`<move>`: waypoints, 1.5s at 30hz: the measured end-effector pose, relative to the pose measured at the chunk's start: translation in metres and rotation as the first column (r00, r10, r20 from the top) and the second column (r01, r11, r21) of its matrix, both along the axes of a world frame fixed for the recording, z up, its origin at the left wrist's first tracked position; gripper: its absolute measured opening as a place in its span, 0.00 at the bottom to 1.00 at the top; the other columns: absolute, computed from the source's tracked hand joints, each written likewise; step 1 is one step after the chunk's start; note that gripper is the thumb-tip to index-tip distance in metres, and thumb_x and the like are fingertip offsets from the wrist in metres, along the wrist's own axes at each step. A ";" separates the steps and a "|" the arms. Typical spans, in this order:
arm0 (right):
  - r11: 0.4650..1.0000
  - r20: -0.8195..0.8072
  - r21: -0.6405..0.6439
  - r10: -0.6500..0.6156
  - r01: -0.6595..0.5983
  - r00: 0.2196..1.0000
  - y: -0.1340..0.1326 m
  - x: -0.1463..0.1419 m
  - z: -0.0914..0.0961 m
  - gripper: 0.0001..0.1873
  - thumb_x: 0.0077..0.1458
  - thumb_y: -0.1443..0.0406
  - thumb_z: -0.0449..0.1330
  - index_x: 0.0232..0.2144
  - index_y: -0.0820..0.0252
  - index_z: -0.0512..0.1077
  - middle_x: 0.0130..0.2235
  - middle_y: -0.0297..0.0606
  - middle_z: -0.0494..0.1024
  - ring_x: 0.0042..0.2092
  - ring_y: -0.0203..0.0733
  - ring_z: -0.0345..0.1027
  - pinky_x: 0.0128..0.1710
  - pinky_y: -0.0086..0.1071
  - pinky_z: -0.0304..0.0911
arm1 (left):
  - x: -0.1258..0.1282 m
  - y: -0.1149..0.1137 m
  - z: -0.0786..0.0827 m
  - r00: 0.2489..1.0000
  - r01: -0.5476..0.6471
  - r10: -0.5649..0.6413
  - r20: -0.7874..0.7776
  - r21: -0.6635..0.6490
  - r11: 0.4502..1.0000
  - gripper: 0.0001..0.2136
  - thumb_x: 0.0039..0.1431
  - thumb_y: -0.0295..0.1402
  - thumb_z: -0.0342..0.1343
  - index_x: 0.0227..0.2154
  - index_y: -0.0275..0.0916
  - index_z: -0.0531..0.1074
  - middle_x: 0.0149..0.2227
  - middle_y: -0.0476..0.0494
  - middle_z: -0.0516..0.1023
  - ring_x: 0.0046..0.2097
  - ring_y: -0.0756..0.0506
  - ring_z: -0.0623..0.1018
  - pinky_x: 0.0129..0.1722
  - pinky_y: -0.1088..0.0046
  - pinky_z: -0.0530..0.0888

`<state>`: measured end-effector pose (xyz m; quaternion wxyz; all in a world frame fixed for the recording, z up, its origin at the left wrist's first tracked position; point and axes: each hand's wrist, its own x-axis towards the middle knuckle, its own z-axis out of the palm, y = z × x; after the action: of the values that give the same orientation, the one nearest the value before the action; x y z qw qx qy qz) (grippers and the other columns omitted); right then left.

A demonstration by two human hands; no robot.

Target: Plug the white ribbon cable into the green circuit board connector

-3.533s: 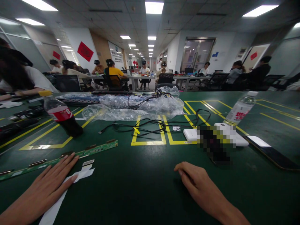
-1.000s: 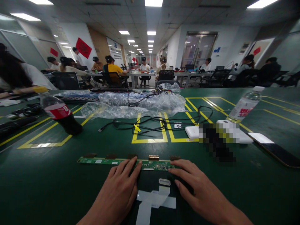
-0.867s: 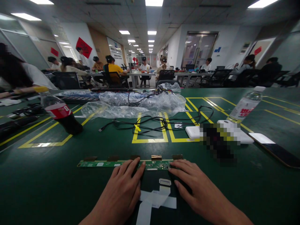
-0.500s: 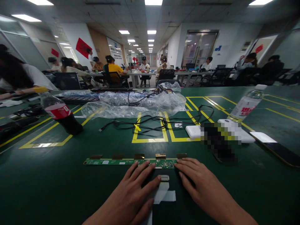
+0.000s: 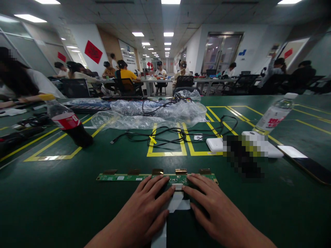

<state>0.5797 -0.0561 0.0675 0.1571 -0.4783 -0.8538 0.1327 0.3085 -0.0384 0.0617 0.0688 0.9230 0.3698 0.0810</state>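
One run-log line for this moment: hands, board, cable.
left hand: on circuit board and ribbon cable end; right hand: likewise; ribbon cable: end at board's near edge, seating unclear; soda bottle: beyond board, left

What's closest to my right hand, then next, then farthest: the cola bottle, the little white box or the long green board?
From the head view, starting at your right hand:
1. Long green board: right at your fingertips.
2. Little white box: farther forward, beyond the board.
3. Cola bottle: way over on the left.
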 end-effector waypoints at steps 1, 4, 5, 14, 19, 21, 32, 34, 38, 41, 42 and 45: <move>1.000 0.001 -0.016 0.009 -0.009 1.000 0.000 0.000 0.001 0.28 0.62 0.67 0.57 0.63 0.44 0.66 0.66 0.40 0.66 0.67 0.57 0.57 0.64 0.61 0.55 | 0.000 0.000 0.000 1.000 0.000 0.000 -0.006 0.000 1.000 0.28 0.66 0.33 0.53 0.68 0.50 0.57 0.70 0.43 0.60 0.68 0.35 0.61 0.66 0.46 0.61; 0.999 0.013 -0.046 0.017 -0.016 1.000 0.000 0.000 0.002 0.27 0.62 0.67 0.57 0.62 0.43 0.69 0.67 0.39 0.65 0.67 0.56 0.57 0.65 0.61 0.54 | 0.001 0.000 0.001 0.999 -0.002 0.001 -0.035 -0.015 1.000 0.29 0.68 0.35 0.52 0.69 0.50 0.55 0.70 0.42 0.58 0.68 0.34 0.60 0.65 0.43 0.62; 0.999 0.020 -0.051 0.018 -0.017 1.000 0.000 0.000 0.002 0.26 0.62 0.67 0.56 0.62 0.43 0.69 0.67 0.39 0.65 0.67 0.56 0.56 0.65 0.60 0.54 | 0.001 0.000 0.002 0.999 -0.003 0.002 -0.045 -0.021 1.000 0.28 0.68 0.35 0.51 0.69 0.50 0.54 0.70 0.42 0.58 0.69 0.34 0.60 0.65 0.43 0.62; 1.000 0.031 -0.029 0.006 -0.005 0.999 -0.001 0.002 -0.007 0.26 0.65 0.64 0.56 0.63 0.42 0.67 0.68 0.38 0.63 0.68 0.55 0.55 0.66 0.58 0.53 | -0.004 0.001 0.004 1.000 0.023 -0.022 0.006 -0.068 0.997 0.26 0.67 0.33 0.52 0.67 0.51 0.59 0.71 0.46 0.57 0.70 0.35 0.58 0.65 0.44 0.63; 1.000 0.017 -0.020 0.000 0.001 1.000 -0.002 0.001 -0.006 0.26 0.64 0.65 0.57 0.63 0.43 0.68 0.67 0.40 0.64 0.67 0.56 0.57 0.65 0.60 0.55 | -0.006 0.000 0.004 0.999 0.029 -0.028 0.020 -0.054 0.998 0.26 0.67 0.33 0.52 0.67 0.51 0.59 0.70 0.46 0.58 0.70 0.35 0.58 0.65 0.43 0.63; 1.000 0.011 -0.022 -0.003 0.003 1.000 -0.002 0.000 -0.005 0.26 0.64 0.65 0.57 0.63 0.44 0.68 0.67 0.40 0.65 0.67 0.57 0.57 0.64 0.60 0.55 | -0.006 0.000 0.004 0.999 0.030 -0.030 0.013 -0.050 0.998 0.27 0.67 0.32 0.52 0.67 0.51 0.59 0.70 0.46 0.58 0.70 0.35 0.58 0.64 0.43 0.64; 0.997 0.049 -0.080 0.018 -0.014 0.999 0.002 0.000 0.009 0.25 0.64 0.65 0.55 0.62 0.45 0.69 0.67 0.40 0.64 0.68 0.55 0.55 0.66 0.59 0.52 | -0.005 -0.001 0.002 1.000 0.015 -0.015 -0.011 -0.034 0.999 0.28 0.67 0.32 0.51 0.68 0.51 0.56 0.71 0.44 0.57 0.69 0.36 0.60 0.64 0.43 0.64; 0.996 0.060 -0.086 0.024 -0.018 0.998 0.002 0.001 0.008 0.25 0.64 0.65 0.55 0.62 0.46 0.68 0.68 0.40 0.63 0.68 0.55 0.54 0.66 0.58 0.52 | -0.005 0.000 0.003 1.000 0.014 -0.014 -0.010 -0.029 0.999 0.29 0.66 0.31 0.52 0.68 0.51 0.56 0.71 0.44 0.57 0.70 0.37 0.59 0.64 0.44 0.64; 0.997 0.071 -0.076 0.018 -0.012 0.997 0.000 0.001 0.003 0.26 0.65 0.64 0.55 0.63 0.45 0.67 0.68 0.41 0.62 0.68 0.56 0.55 0.66 0.59 0.53 | -0.005 0.000 0.002 1.000 0.016 -0.017 -0.015 -0.037 0.999 0.28 0.66 0.32 0.52 0.68 0.50 0.56 0.71 0.44 0.57 0.70 0.37 0.59 0.64 0.43 0.64; 0.999 0.088 -0.032 0.007 -0.004 0.996 0.000 0.000 0.000 0.26 0.64 0.66 0.55 0.63 0.46 0.68 0.68 0.41 0.63 0.67 0.56 0.57 0.65 0.59 0.55 | -0.004 0.000 0.001 1.000 0.019 -0.020 -0.018 -0.040 0.999 0.28 0.66 0.32 0.52 0.68 0.50 0.56 0.71 0.43 0.57 0.70 0.36 0.59 0.64 0.43 0.63; 1.000 0.094 -0.017 0.006 -0.005 0.996 0.000 -0.001 -0.001 0.26 0.64 0.66 0.54 0.62 0.46 0.68 0.67 0.41 0.64 0.67 0.56 0.58 0.65 0.59 0.55 | -0.003 0.000 0.001 1.000 0.016 -0.017 -0.019 -0.040 0.999 0.28 0.66 0.33 0.52 0.68 0.50 0.56 0.71 0.43 0.57 0.70 0.36 0.59 0.64 0.43 0.63; 1.000 0.098 0.011 0.002 -0.003 0.995 -0.001 -0.002 -0.003 0.26 0.64 0.66 0.54 0.63 0.47 0.68 0.67 0.41 0.65 0.67 0.56 0.58 0.65 0.58 0.56 | -0.002 -0.001 0.001 1.000 0.012 -0.013 -0.016 -0.042 0.999 0.28 0.66 0.34 0.53 0.68 0.49 0.57 0.70 0.42 0.57 0.70 0.35 0.59 0.65 0.43 0.62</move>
<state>0.5779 -0.0570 0.0643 0.1178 -0.4824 -0.8616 0.1046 0.3062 -0.0399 0.0628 0.0857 0.9243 0.3663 0.0653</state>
